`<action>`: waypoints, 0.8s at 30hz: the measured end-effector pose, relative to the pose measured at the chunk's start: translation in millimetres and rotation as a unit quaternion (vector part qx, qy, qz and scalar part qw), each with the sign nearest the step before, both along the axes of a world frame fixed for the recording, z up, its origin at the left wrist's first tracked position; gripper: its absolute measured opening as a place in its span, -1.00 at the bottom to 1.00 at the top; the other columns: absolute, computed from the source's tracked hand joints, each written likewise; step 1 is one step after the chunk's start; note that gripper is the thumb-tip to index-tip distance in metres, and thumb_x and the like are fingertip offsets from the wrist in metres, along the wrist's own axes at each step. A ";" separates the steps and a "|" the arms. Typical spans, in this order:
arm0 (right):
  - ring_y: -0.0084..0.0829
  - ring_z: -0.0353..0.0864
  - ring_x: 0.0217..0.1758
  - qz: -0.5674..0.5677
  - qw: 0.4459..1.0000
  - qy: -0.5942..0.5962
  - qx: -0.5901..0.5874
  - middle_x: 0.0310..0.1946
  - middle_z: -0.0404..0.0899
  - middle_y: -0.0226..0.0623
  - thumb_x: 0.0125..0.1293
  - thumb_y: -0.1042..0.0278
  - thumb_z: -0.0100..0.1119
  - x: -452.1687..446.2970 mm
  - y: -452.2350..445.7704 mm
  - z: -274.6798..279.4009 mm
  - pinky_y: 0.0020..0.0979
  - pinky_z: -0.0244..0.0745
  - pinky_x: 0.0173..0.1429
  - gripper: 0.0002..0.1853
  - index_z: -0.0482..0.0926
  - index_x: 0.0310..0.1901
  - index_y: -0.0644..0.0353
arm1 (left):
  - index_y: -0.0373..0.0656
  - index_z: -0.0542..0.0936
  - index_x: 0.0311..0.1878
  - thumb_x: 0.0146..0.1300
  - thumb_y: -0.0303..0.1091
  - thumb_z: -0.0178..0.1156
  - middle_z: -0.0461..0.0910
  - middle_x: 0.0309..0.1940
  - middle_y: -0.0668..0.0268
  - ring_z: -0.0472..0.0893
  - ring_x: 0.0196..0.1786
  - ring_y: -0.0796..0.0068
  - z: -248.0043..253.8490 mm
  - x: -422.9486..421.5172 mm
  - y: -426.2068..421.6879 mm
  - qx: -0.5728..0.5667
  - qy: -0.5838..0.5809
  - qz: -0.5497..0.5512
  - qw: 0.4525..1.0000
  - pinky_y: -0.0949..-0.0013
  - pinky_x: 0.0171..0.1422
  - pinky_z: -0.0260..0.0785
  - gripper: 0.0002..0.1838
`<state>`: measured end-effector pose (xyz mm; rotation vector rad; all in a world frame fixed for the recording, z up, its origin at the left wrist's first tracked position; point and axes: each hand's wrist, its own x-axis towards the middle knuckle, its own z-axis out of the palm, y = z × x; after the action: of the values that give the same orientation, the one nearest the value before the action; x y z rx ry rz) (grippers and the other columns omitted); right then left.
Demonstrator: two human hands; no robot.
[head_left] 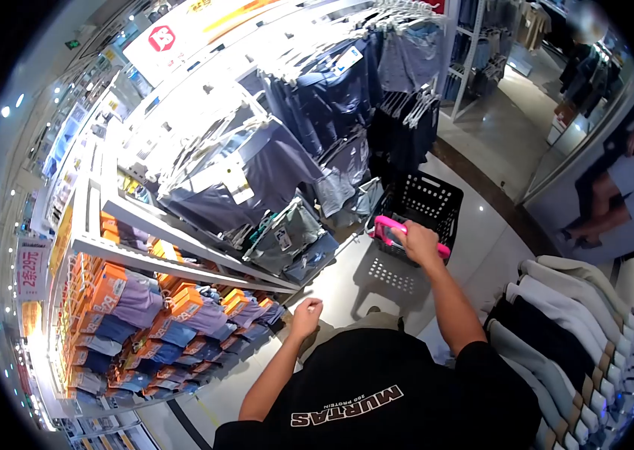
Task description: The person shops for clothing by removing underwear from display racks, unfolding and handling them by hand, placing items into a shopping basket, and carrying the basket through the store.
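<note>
My right hand point(418, 241) is wrapped round the pink handle point(388, 223) of a black shopping basket point(440, 201). The basket has perforated walls and hangs or stands ahead of me, low over the floor; I cannot tell which. My left hand point(306, 316) is in front of my body with its fingers curled in, and nothing shows in it. Nearest to that hand are a white rack frame point(182, 259) and orange-tagged packs of folded underwear point(182, 330) hanging in rows.
Grey and navy shorts point(257, 180) hang on a rack ahead to the left. Light and dark garments on hangers point(557, 315) line the right side. A large poster panel point(617, 187) stands at far right. Pale tiled floor point(489, 247) runs between, with a dark strip.
</note>
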<state>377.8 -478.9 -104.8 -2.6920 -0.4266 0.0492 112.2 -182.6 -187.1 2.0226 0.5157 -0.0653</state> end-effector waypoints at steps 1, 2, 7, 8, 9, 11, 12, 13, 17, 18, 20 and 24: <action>0.09 0.70 -0.19 -0.006 1.000 -0.016 0.006 -0.30 0.70 -0.02 0.42 -0.31 0.00 0.4 3.3 -6.3 0.09 0.54 -0.15 -0.41 0.59 -0.22 0.18 | -0.25 0.66 -0.07 0.36 -0.26 0.22 0.72 -0.28 0.18 0.67 -0.30 0.39 29.1 24.0 -14.1 0.024 -0.005 -0.039 0.999 0.33 -0.14 0.51 -0.75; 0.09 0.70 -0.19 -0.010 1.000 -0.004 0.005 -0.28 0.70 -0.02 0.42 -0.31 -0.01 -0.5 7.2 -4.0 0.08 0.55 -0.12 -0.41 0.59 -0.21 0.19 | -0.24 0.66 -0.05 0.36 -0.24 0.23 0.72 -0.26 0.16 0.68 -0.28 0.34 46.7 48.6 -25.9 0.048 -0.011 -0.078 0.996 0.31 -0.11 0.52 -0.74; 0.07 0.71 -0.19 -0.060 0.998 0.008 0.021 -0.25 0.70 0.01 0.44 -0.25 -0.01 7.1 30.7 -4.2 0.06 0.55 -0.08 -0.45 0.59 -0.19 0.19 | -0.19 0.64 -0.03 0.35 -0.24 0.23 0.68 -0.11 0.14 0.67 -0.09 0.15 95.1 145.2 -71.7 0.074 -0.082 -0.211 0.971 0.21 0.04 0.49 -0.75; 0.06 0.71 -0.19 -0.068 0.997 0.005 0.030 -0.25 0.70 0.00 0.43 -0.23 0.01 9.8 33.2 -3.0 0.05 0.56 -0.08 -0.46 0.60 -0.19 0.19 | -0.17 0.62 -0.03 0.32 -0.26 0.24 0.66 -0.09 0.14 0.63 -0.03 0.08 95.0 160.1 -77.1 0.086 -0.113 -0.227 0.963 0.16 0.11 0.46 -0.75; 0.05 0.72 -0.19 -0.077 0.996 0.003 0.038 -0.26 0.70 -0.01 0.43 -0.22 0.03 12.3 35.3 -1.3 0.04 0.57 -0.09 -0.48 0.60 -0.19 0.19 | -0.16 0.60 0.03 0.29 -0.29 0.27 0.64 -0.06 0.14 0.62 0.02 0.09 95.2 174.8 -80.3 0.137 -0.149 -0.258 0.945 0.16 0.13 0.45 -0.71; 0.00 0.73 -0.22 -0.087 0.995 -0.019 0.040 -0.30 0.69 -0.05 0.37 -0.13 0.15 17.7 37.4 -7.9 0.00 0.60 -0.14 -0.57 0.59 -0.18 0.16 | -0.15 0.53 0.15 0.22 -0.36 0.31 0.60 0.02 0.13 0.57 0.11 0.07 100.7 203.6 -87.4 0.210 -0.222 -0.293 0.906 0.13 0.20 0.40 -0.58; -0.02 0.74 -0.23 -0.088 0.995 -0.025 0.036 -0.30 0.68 -0.07 0.35 -0.09 0.18 18.9 37.9 -8.7 -0.01 0.61 -0.15 -0.60 0.58 -0.17 0.16 | -0.16 0.50 0.20 0.18 -0.38 0.33 0.58 0.06 0.13 0.54 0.16 0.05 107.6 218.4 -91.5 0.231 -0.260 -0.297 0.889 0.12 0.25 0.37 -0.51; -0.04 0.74 -0.24 -0.087 0.995 -0.031 0.031 -0.30 0.68 -0.08 0.33 -0.05 0.21 21.3 38.5 -9.0 -0.02 0.62 -0.16 -0.63 0.57 -0.17 0.15 | -0.19 0.44 0.28 0.11 -0.42 0.34 0.52 0.16 0.11 0.49 0.23 0.04 112.7 234.5 -95.1 0.257 -0.290 -0.302 0.871 0.08 0.29 0.34 -0.39; -0.08 0.74 -0.23 -0.089 0.995 -0.041 0.008 -0.27 0.67 -0.13 0.26 0.10 0.28 32.1 38.6 -13.6 -0.06 0.64 -0.18 -0.68 0.53 -0.12 0.13 | -0.14 0.50 0.23 0.08 -0.48 0.21 0.51 0.15 0.10 0.47 0.25 0.05 110.3 302.0 -103.7 0.409 -0.378 -0.334 0.760 0.14 0.32 0.31 -0.45; -0.08 0.74 -0.23 -0.090 0.995 -0.037 0.005 -0.25 0.67 -0.13 0.26 0.10 0.28 35.3 38.4 -12.1 -0.05 0.63 -0.18 -0.69 0.53 -0.11 0.12 | -0.14 0.52 0.14 0.08 -0.47 0.22 0.52 0.07 0.12 0.49 0.19 0.06 100.6 319.8 -105.1 0.392 -0.343 -0.367 0.771 0.14 0.27 0.32 -0.52; -0.05 0.72 -0.22 -0.102 0.995 -0.023 0.009 -0.25 0.66 -0.11 0.23 0.14 0.29 39.1 39.9 -9.0 -0.02 0.61 -0.16 -0.68 0.51 -0.10 0.13 | -0.13 0.57 -0.04 0.06 -0.44 0.23 0.55 -0.08 0.17 0.52 0.09 0.09 62.5 354.5 -106.1 0.352 -0.268 -0.434 0.784 0.12 0.17 0.36 -0.67; 0.01 0.68 -0.20 -0.116 0.993 -0.011 0.025 -0.25 0.65 -0.08 0.22 0.18 0.27 48.2 37.2 -7.8 0.03 0.55 -0.13 -0.65 0.49 -0.04 0.14 | -0.09 0.54 -0.28 -0.14 -0.37 0.40 0.53 -0.24 0.24 0.53 -0.05 0.17 51.0 382.2 -115.4 0.304 -0.268 -0.417 0.813 0.14 0.02 0.35 -0.69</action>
<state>425.9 -441.7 -112.6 -2.6762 -0.1187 -0.0573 494.4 -298.0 -136.1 2.5995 -0.8443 0.1620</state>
